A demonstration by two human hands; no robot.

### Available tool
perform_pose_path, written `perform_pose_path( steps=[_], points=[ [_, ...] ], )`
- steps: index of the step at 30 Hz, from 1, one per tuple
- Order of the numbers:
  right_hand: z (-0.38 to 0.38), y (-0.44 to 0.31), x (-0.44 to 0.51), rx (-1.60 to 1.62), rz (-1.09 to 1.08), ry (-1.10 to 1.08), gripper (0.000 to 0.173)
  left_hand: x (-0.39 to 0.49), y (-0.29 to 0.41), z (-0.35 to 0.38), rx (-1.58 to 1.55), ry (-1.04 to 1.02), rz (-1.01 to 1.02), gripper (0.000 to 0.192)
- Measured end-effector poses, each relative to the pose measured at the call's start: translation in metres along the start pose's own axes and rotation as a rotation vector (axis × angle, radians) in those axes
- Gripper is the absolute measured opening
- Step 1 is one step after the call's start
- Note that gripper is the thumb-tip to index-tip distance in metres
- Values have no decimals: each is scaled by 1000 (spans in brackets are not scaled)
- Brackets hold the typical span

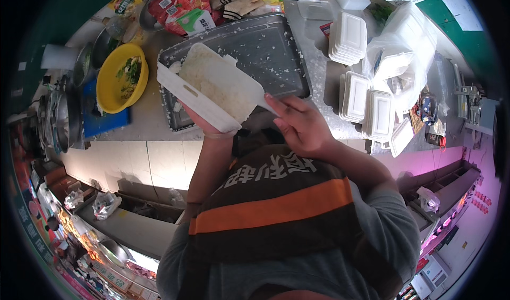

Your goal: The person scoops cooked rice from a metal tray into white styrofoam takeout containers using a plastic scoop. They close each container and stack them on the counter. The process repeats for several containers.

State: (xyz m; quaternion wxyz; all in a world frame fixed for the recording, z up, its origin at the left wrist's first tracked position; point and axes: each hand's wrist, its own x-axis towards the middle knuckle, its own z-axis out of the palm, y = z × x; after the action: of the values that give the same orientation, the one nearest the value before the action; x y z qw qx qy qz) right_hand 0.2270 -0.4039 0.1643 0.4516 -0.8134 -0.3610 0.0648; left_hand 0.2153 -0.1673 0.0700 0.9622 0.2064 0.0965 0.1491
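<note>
My left hand (pixel 198 118) supports a white takeaway clamshell box (pixel 197 100) from beneath, its lid folded back on the near-left side. Cooked rice (pixel 213 80) lies in the box. In my right hand (pixel 305 126) is the handle of a white rice paddle (pixel 253 90), whose blade rests over the rice. Below the box sits a large dark metal tray (pixel 263 49), scattered with rice grains, with a few clumps at its left side. The box hides part of the tray and most of my left fingers.
To the left, a yellow basin (pixel 105 80) holding leafy greens stands on a blue cutting board (pixel 107 122). Stacked white clamshell boxes (pixel 348 37) and a clear plastic bag (pixel 414 41) occupy the right. A red food bag (pixel 181 1) and knit gloves (pixel 241 3) lie behind the tray.
</note>
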Motion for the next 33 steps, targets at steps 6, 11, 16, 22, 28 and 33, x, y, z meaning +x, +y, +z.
perform_pose_path(
  steps=[6,11,16,22,28,33],
  points=[
    [4,-3,1,50,51,-17,56,-4,-3,10,144,4,88,80],
    [1,-7,2,30,-20,-5,54,1,-1,3,-44,-141,20,85],
    [-19,20,-12,35,84,200,51,-5,2,1,-41,-97,-47,90],
    [32,130,-34,-479,437,57,40,-10,-1,7,-29,56,-160,97],
    [61,187,-50,-702,526,-360,37,-15,-5,8,-59,-138,-309,87],
    [44,146,-12,-439,266,-83,40,-17,-12,1,-381,-62,-528,75]
  ],
)
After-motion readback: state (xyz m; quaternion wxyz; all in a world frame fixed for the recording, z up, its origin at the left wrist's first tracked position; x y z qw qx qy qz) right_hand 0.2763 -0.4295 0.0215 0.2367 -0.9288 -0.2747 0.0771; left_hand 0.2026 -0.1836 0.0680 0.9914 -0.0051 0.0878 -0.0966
